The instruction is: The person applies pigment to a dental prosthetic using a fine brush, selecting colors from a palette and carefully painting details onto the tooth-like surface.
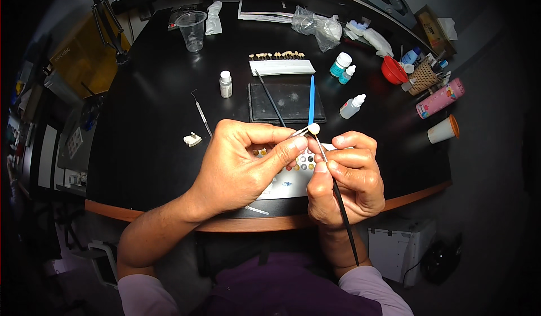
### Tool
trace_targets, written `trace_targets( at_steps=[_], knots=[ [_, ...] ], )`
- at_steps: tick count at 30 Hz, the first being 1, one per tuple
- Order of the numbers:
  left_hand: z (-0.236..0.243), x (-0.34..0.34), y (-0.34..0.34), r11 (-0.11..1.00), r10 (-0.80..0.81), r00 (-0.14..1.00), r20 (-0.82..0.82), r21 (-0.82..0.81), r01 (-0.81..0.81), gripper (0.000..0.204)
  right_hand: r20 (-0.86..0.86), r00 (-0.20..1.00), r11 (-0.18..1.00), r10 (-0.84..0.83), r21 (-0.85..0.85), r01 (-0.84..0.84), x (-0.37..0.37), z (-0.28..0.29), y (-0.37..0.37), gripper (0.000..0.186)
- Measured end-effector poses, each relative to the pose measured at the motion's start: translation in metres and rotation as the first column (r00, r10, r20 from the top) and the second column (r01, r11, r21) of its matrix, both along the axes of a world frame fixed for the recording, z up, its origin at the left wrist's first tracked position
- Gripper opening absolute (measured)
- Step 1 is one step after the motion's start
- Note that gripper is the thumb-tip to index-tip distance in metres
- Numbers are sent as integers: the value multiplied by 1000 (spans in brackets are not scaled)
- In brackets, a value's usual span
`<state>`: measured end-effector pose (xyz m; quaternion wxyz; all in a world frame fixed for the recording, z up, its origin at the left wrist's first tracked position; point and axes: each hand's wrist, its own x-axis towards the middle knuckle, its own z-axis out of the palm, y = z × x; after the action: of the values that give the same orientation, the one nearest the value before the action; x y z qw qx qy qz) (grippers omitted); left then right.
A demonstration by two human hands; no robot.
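Note:
My left hand (236, 164) pinches thin metal tweezers (302, 132) holding a small white tooth-like piece (314, 129). My right hand (355, 186) grips a slim brush (341, 203) with a black handle, its tip at or very near the white piece. Both hands are over a pale palette (282, 189) with colored dots, partly hidden by them. Behind them a dark square pad (293, 102) carries another slender dark tool (270, 96) and a blue stick (311, 96).
A strip of tooth shade tabs (282, 65), a clear cup (191, 31), small bottles (225, 84), a dental probe (200, 113) and a plaster piece (191, 139) lie on the black desk (141, 164). At right are a red bowl (393, 68), pink bottle (439, 98) and paper cup (442, 130).

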<state>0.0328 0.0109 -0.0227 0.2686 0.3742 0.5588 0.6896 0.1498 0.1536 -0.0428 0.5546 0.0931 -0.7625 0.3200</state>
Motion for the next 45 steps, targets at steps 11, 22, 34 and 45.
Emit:
trace_targets(
  at_steps=[11, 22, 34, 45],
  knots=[
    [-1, 1, 1, 1000, 17, 999, -28, 17, -16, 22, 12, 1000, 1000, -13, 9, 13, 0, 1, 0, 26],
    [-1, 1, 0, 1000, 22, 999, -39, 9, -22, 22, 16, 1000, 999, -17, 29, 17, 0, 3, -2, 27],
    [6, -1, 0, 998, -54, 997, 51, -11, 55, 27, -56, 991, 977, 118, -170, -126, -2, -5, -1, 25],
    [3, -8, -3, 996, -89, 992, 88, 24, 87, 26, -163, 961, 923, 224, -282, -263, -6, -8, -5, 20]
  ],
)
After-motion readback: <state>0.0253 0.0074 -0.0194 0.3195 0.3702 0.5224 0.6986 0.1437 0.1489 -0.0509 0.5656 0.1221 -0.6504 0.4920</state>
